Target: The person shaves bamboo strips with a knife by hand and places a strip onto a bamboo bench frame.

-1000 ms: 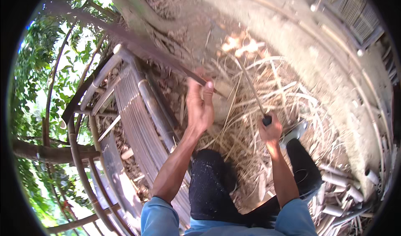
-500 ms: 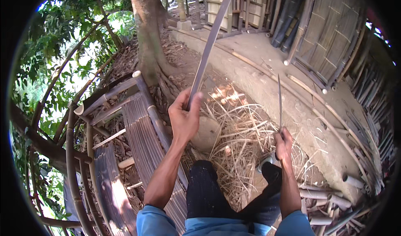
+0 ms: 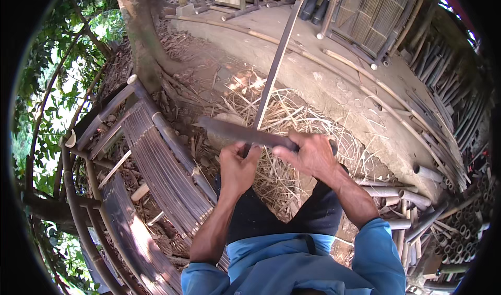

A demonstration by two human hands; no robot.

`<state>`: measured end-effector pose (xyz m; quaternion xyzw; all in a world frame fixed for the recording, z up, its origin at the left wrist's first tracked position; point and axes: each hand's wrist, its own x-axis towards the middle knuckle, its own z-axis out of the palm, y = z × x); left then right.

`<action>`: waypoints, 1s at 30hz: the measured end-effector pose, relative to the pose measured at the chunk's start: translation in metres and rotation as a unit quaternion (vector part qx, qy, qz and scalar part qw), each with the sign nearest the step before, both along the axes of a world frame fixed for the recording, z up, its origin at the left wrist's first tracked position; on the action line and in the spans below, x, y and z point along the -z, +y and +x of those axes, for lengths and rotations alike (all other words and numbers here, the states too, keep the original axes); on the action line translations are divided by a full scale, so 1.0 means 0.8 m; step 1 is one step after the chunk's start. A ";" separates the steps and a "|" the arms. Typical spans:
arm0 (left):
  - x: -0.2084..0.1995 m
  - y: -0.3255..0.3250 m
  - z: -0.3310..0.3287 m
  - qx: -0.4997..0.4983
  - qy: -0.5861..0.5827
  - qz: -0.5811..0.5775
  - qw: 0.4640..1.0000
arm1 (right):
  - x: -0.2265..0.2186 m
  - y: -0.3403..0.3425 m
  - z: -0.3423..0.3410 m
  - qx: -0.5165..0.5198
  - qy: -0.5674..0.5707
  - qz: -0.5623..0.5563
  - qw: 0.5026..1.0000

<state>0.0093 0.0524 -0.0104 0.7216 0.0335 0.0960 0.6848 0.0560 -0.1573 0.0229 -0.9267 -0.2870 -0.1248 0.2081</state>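
Note:
My left hand [image 3: 237, 169] is closed on the near end of a long bamboo strip [image 3: 276, 68], dark on one face and pale along its edge. The strip slants up and away over the ground. In my right hand [image 3: 313, 156] is the dark handle of a long knife [image 3: 227, 129]. Its blade points left and lies across the strip just above my left fingers; whether it cuts into the strip cannot be made out. Pale bamboo shavings [image 3: 360, 133] spread in a tangled heap below and beyond my hands.
To my left stands a slatted bamboo bench [image 3: 162, 154] with a pole frame. A tree trunk [image 3: 135, 28] rises behind it. A raised earthen ledge [image 3: 334, 96] with long poles [image 3: 376, 81] runs beyond the shavings. Cut bamboo pieces [image 3: 412, 198] lie at the right.
My right hand has brought the knife left and turned it from upright to across the strip. My left hand has come lower and nearer with the strip. The view has shifted right.

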 end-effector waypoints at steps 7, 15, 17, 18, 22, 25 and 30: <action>-0.005 -0.011 -0.041 0.002 0.005 -0.028 1.000 | -0.019 -0.021 0.003 0.041 0.085 -0.045 0.995; 0.023 0.015 -0.127 0.029 0.071 0.001 0.997 | -0.042 -0.127 0.147 0.217 0.042 0.049 0.974; 0.038 0.026 -0.163 0.035 0.107 -0.043 0.993 | -0.063 -0.186 0.189 0.285 0.018 0.106 0.952; 0.039 0.032 -0.177 0.035 0.133 -0.063 0.989 | -0.063 -0.201 0.197 0.328 0.010 0.148 0.933; 0.005 0.023 -0.141 0.075 0.235 -0.039 0.968 | -0.030 -0.171 0.133 0.248 -0.040 0.074 0.965; 0.007 0.015 -0.092 0.105 0.144 -0.076 0.981 | 0.003 -0.066 0.039 0.135 0.078 0.039 0.987; 0.045 -0.005 -0.069 0.101 0.117 -0.035 0.987 | 0.061 -0.018 -0.036 -0.045 -0.083 0.009 0.995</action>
